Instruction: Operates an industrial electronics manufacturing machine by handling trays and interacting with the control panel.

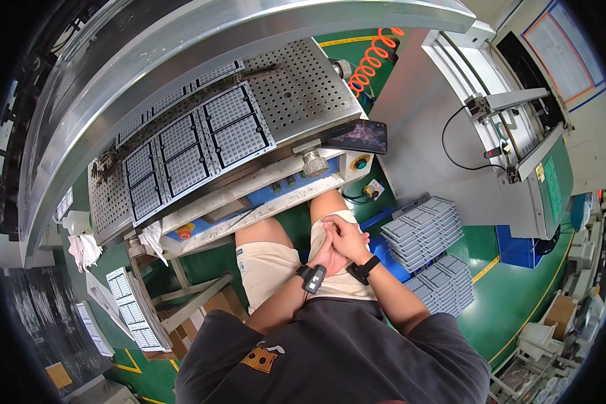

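Observation:
My left hand and my right hand are clasped together over my lap, resting against the light shorts. The right hand folds over the left, which hides part of the left fingers. No tool or part shows in either hand. Ahead of them, on a perforated metal table, lies a grey grid panel in three joined sections with black lines. Behind it is a narrower strip of similar grid panels. A phone with a lit screen rests at the table's right corner.
Stacks of grey grid panels stand on the right, by a blue support. More white grid panels lean at the left. A curved metal frame arches over the table. A grey machine and an orange coiled hose are right.

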A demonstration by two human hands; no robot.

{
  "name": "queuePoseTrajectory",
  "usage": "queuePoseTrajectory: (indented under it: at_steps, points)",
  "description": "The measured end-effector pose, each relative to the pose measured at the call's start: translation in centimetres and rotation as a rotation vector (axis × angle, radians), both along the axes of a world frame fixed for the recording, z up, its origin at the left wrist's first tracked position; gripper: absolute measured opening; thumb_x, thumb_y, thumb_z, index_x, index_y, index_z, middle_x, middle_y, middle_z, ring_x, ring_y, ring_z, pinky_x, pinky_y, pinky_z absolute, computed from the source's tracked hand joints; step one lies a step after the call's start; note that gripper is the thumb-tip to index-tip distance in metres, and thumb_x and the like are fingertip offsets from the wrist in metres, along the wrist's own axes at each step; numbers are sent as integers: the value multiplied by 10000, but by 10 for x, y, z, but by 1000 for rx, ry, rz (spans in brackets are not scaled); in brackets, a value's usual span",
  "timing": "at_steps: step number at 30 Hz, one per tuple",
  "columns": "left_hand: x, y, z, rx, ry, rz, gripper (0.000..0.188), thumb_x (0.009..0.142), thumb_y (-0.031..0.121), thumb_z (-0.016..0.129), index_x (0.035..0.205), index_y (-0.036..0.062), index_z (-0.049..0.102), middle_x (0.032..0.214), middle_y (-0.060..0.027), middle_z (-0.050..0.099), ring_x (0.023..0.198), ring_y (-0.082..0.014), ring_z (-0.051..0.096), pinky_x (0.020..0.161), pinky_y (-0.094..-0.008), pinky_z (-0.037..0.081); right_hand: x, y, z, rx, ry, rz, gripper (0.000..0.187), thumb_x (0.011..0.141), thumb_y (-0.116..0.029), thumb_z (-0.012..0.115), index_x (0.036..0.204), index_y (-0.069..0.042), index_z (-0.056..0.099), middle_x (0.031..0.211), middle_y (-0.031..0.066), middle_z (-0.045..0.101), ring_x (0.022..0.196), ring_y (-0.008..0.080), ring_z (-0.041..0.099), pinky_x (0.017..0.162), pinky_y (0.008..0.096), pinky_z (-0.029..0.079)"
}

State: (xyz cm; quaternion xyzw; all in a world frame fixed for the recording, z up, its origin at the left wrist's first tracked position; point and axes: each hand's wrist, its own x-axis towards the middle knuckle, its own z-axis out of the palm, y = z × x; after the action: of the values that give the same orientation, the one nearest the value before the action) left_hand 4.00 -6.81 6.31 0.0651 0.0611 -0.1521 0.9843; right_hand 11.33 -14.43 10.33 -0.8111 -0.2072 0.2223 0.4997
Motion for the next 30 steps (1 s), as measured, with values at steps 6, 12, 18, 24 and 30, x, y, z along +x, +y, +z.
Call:
queuePoseTrajectory:
  at_steps: [6,12,18,24,30]
  points:
    - [-3,-1,-3,26,-15,12,831,958,667,432,1549,114,243,1489,-245,416,1411,-384,403,1197,-499,298,-1,-1,5,-12,0,12,246,960,-227,667,1142,-63,666,735,130,657,642,235,627,627,348,488]
    - [-6,-4,-3,91,-53,59,825,960,625,488,1562,131,216,1498,-239,405,1421,-379,390,1203,-500,291,-3,0,-3,8,-10,2,251,950,-237,683,1131,-64,667,668,94,599,594,210,573,595,342,460]
    - [-5,-8,-3,139,25,84,879,940,741,316,1514,75,331,1507,-251,413,1416,-401,393,1189,-499,308,-3,-1,-10,28,-30,-4,241,950,-244,685,1112,-66,673,641,88,593,566,207,561,579,346,448]
    - [-3,-7,-22,83,51,25,770,986,630,448,1531,105,308,1507,-195,425,1409,-368,406,1182,-505,329,-2,0,-6,8,10,-7,241,961,-243,677,1117,-59,674,718,110,646,637,210,612,617,341,476]
    - [-4,-10,-30,-46,86,-9,735,997,633,416,1509,111,355,1498,-172,442,1395,-358,421,1175,-501,344,-2,-1,-2,-35,45,-4,247,966,-238,669,1136,-60,673,776,125,677,687,229,641,653,346,497]
